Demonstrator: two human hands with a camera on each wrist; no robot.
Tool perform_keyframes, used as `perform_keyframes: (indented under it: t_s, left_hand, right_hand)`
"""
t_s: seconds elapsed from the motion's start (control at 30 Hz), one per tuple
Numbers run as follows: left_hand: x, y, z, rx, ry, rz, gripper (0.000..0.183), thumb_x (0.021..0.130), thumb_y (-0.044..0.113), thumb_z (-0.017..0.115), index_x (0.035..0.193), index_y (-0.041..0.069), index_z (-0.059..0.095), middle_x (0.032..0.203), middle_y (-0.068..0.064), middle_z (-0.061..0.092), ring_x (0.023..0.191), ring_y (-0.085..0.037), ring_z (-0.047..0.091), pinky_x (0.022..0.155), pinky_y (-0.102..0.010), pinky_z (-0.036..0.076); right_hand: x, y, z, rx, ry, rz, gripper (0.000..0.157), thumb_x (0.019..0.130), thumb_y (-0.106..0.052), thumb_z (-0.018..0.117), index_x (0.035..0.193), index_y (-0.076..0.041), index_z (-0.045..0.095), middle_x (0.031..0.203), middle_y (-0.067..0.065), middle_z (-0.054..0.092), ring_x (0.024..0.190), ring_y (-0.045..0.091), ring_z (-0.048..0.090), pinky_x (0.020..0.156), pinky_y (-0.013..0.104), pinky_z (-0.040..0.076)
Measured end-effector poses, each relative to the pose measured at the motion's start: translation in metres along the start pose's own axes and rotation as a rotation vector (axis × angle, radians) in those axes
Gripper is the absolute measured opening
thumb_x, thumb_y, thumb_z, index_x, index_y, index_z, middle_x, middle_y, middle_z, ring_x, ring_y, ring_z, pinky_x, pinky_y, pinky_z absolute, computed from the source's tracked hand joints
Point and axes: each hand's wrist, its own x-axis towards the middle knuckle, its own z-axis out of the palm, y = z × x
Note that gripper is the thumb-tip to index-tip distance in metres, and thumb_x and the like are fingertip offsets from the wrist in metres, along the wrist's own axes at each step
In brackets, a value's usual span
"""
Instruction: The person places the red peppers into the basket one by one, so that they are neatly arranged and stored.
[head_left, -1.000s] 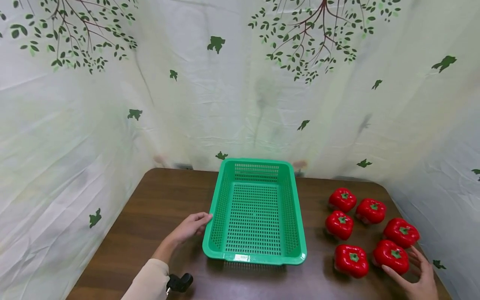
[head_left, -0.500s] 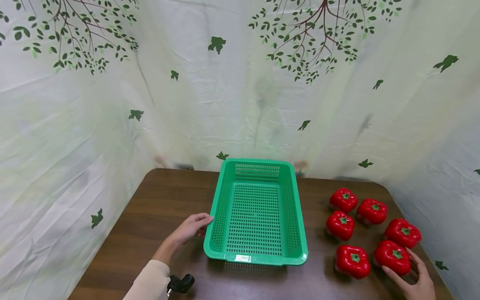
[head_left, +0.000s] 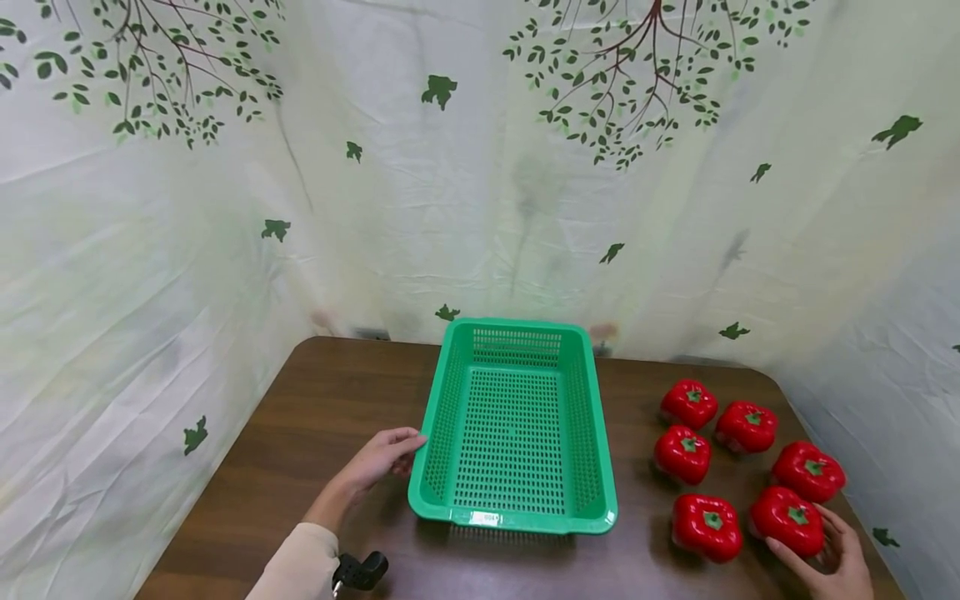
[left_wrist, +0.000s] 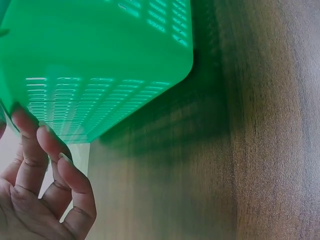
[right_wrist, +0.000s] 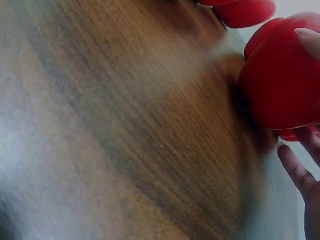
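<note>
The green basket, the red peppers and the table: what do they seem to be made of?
Green basket: probably molded plastic, smooth and glossy, with regular slots through its walls and floor.
Red peppers: very shiny, with sharp highlights; perhaps plastic imitations, though possibly real.
Table: wood or wood-look laminate, brown with streaky grain and a soft sheen.

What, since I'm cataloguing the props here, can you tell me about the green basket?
The green basket is rectangular and looks like glossy plastic, with a smooth rim, rounded corners and rows of slots through its walls and floor. A small white label sits on the near rim, its print too small to read. It stands upright on the brown table, long sides running away from the person, its whole floor uncovered. The left hand grips its left rim.
</note>
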Motion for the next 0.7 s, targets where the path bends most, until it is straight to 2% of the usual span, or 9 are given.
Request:
perform_keyframes:
  t_s: [0.17,0.43,0.7]
  left_hand:
    - [0.0018,-0.001,0.002,-0.009,0.008,0.008,0.033,0.1,0.023,0.052,0.107,-0.009,0.058,0.073,0.0,0.055,0.066,-0.016,0.05,0.063,-0.029,0.045]
    - [0.0027,-0.0023,0.0004,-0.006,-0.001,-0.002,0.026,0.099,0.018,0.052,0.101,-0.007,0.058,0.071,0.002,0.055,0.065,-0.015,0.051,0.062,-0.028,0.045]
    - [0.0028,-0.0034,-0.0018,-0.003,-0.023,0.0,0.03,0.1,0.021,0.051,0.103,-0.008,0.058,0.072,0.002,0.056,0.066,-0.015,0.052,0.063,-0.027,0.044]
  right_hand:
    - [-0.001,-0.0017,-0.0041,0.019,0.001,0.012,0.1,0.085,-0.041,0.071,0.154,-0.007,0.007,0.152,0.028,0.022,0.129,0.046,0.029,0.103,0.062,0.029]
    - [-0.0034,-0.0026,-0.0036,-0.013,0.004,-0.003,0.099,0.084,-0.04,0.073,0.153,-0.005,0.012,0.148,0.029,0.029,0.124,0.045,0.037,0.099,0.059,0.037]
    - [-0.002,-0.0002,-0.0019,0.046,0.033,0.015,0.099,0.082,-0.04,0.074,0.154,-0.011,0.013,0.15,0.025,0.028,0.128,0.042,0.035,0.105,0.058,0.032]
